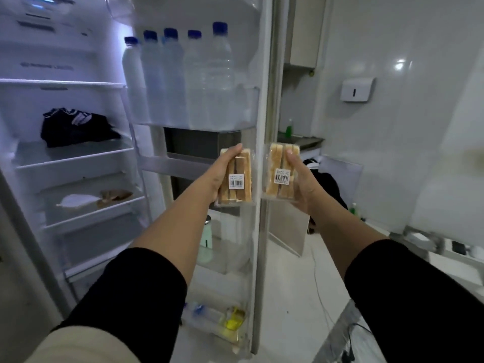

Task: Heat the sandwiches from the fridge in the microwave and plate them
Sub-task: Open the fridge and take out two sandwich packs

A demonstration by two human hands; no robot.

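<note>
Left hand (221, 176) grips one sandwich pack (239, 179), right hand (301, 179) grips the other pack (279, 171), both held upright side by side in front of the open fridge door (258, 231). Water bottles (180, 74) line the door shelf just above.

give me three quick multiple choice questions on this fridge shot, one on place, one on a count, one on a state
1. Where are the bottles?
A. door shelf
B. floor
C. bottom drawer

2. How many blue caps show there?
A. two
B. five
C. eight

3. The fridge door is:
A. shut
B. open
C. removed

Answers:
1 A, they stand in a row in the upper door shelf.
2 B, five caps in the row.
3 B, shelves inside show, while the left hand and right hand each hold a sandwich pack.
</note>
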